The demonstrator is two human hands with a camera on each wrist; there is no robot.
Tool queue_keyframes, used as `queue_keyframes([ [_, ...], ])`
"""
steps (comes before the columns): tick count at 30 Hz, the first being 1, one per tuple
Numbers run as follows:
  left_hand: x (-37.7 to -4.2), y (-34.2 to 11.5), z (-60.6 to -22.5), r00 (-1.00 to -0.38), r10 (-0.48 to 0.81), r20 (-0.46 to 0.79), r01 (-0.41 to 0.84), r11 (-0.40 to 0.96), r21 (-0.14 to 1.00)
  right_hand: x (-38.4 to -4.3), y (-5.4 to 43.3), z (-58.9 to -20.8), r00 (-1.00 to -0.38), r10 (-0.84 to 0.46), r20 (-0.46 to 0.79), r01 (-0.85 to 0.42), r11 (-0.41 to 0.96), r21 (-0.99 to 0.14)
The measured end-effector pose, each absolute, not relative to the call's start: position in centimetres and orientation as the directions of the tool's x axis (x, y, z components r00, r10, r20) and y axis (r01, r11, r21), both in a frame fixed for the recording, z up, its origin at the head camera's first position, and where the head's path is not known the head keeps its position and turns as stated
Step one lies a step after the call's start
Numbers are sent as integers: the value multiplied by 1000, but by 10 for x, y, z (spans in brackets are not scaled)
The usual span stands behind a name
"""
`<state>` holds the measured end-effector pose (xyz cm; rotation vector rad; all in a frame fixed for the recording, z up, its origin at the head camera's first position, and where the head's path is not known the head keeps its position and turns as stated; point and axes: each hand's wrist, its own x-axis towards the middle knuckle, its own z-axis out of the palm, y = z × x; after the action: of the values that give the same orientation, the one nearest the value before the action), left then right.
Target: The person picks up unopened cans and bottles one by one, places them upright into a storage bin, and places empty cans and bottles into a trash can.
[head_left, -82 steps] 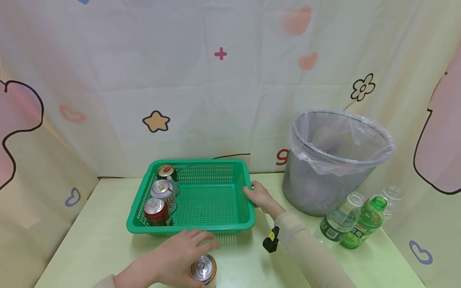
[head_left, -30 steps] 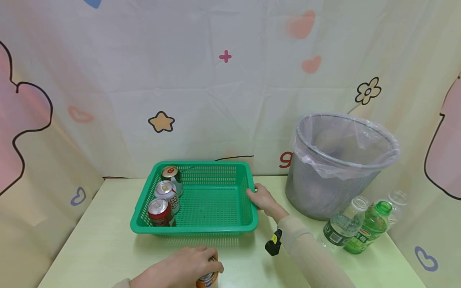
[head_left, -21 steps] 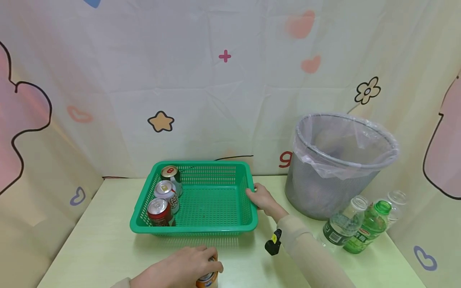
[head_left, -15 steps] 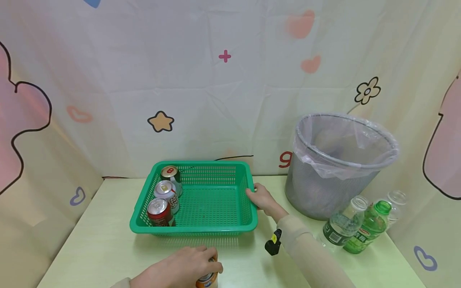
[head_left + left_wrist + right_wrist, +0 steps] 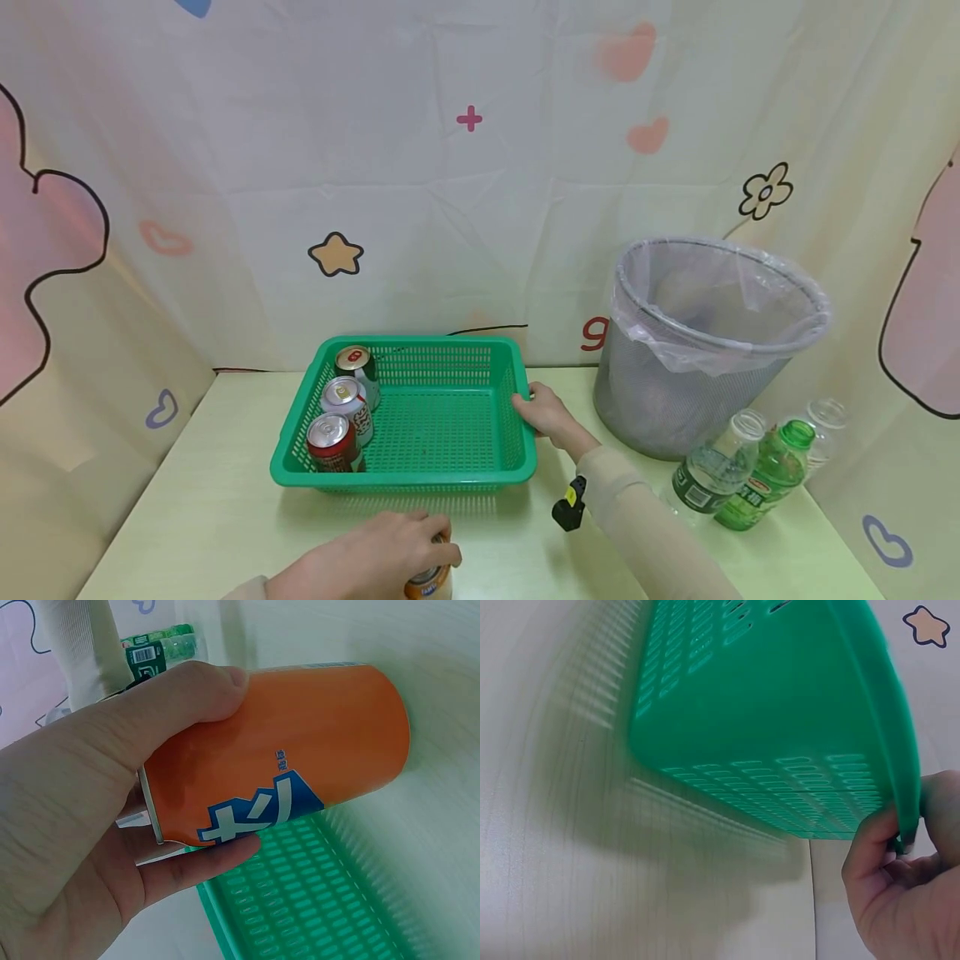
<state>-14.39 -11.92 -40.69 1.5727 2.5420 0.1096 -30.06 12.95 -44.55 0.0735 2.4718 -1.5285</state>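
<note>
My left hand [image 5: 378,557] grips an orange soda can [image 5: 277,742] by its upper end, thumb on one side and fingers on the other. The can stands in front of the green plastic basket [image 5: 405,479], at the bottom of the head view. My right hand [image 5: 547,414] holds the basket's right rim, its thumb over the top and fingers curled beneath, as the right wrist view shows. Along the basket's left side stand three cans: a red can [image 5: 333,446], a white can [image 5: 348,408] and a dark can with a gold top [image 5: 358,371].
A grey mesh bin [image 5: 660,392] with a clear liner stands at the back right. Before it are a clear bottle [image 5: 712,467], a green bottle [image 5: 768,475] and another clear bottle [image 5: 823,433]. A patterned curtain [image 5: 450,208] hangs behind the table [image 5: 202,500].
My left hand was loosely spread beside the orange can and now grips its top. The right hand has stayed on the basket rim. The view has shifted slightly.
</note>
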Motion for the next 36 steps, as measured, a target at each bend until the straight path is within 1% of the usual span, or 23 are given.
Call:
queue_keyframes([
  [6,-144,-122,-400,-452,888,-91,879,460,123,-301,131,-444,-969,-77,-235,171,482,-859],
  [12,-144,-125,-394,-450,891,-58,887,454,85,-300,130,-440,-968,-72,-240,173,501,-848],
  [19,-145,-129,-382,-489,870,-60,866,493,89,-300,130,-438,-966,-81,-245,167,526,-834],
  [26,-146,-133,-372,-511,858,-53,855,514,69,-302,131,-439,-963,-82,-255,173,536,-826],
  [31,-147,-134,-363,-526,848,-68,846,529,67,-301,132,-438,-965,-104,-242,149,543,-827],
  [36,-149,-136,-354,-546,834,-72,832,551,72,-301,132,-439,-964,-85,-252,169,537,-826],
])
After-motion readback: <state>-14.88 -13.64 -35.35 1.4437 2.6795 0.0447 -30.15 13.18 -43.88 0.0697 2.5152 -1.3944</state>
